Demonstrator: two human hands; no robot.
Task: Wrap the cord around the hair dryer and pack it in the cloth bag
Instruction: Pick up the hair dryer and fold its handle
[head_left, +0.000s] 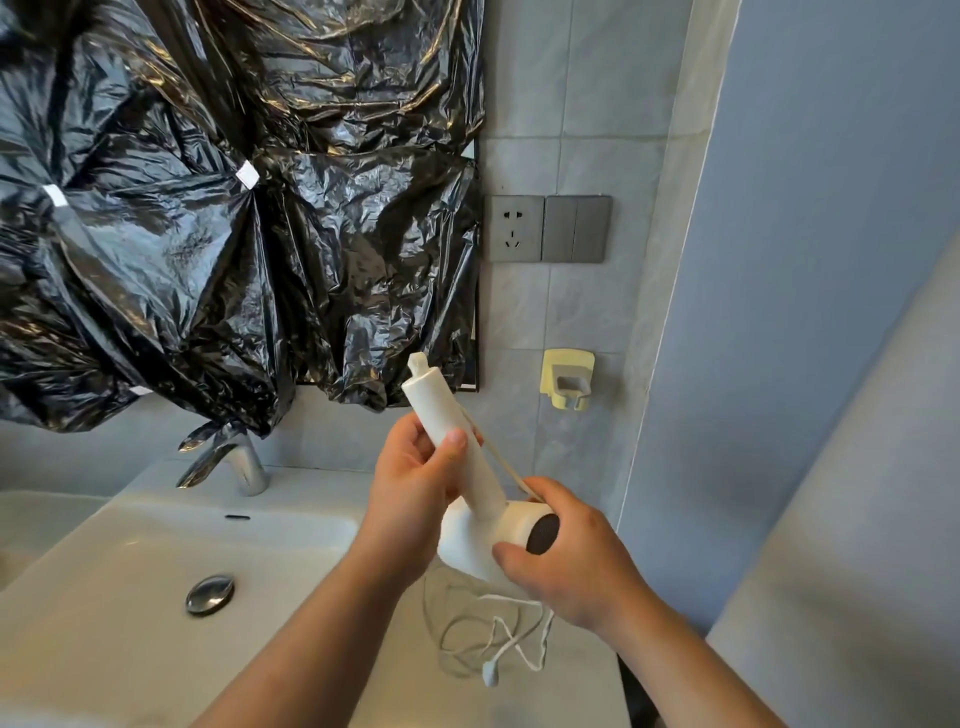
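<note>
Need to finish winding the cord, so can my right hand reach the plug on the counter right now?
Probably yes: the plug lies uncovered just below the right hand, though that hand grips the hair dryer and would have to let go first.

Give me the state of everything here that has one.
hair dryer, held handle-up in both hands
left hand, gripping the handle
right hand, holding the body
cord, one strand taut from handle to right hand, rest hanging loose
wall socket, nothing plugged in
faucet, no water running
wall holder, empty

Faucet (223, 462) left, wall holder (567, 379) ahead, cord (491, 671) below
</note>
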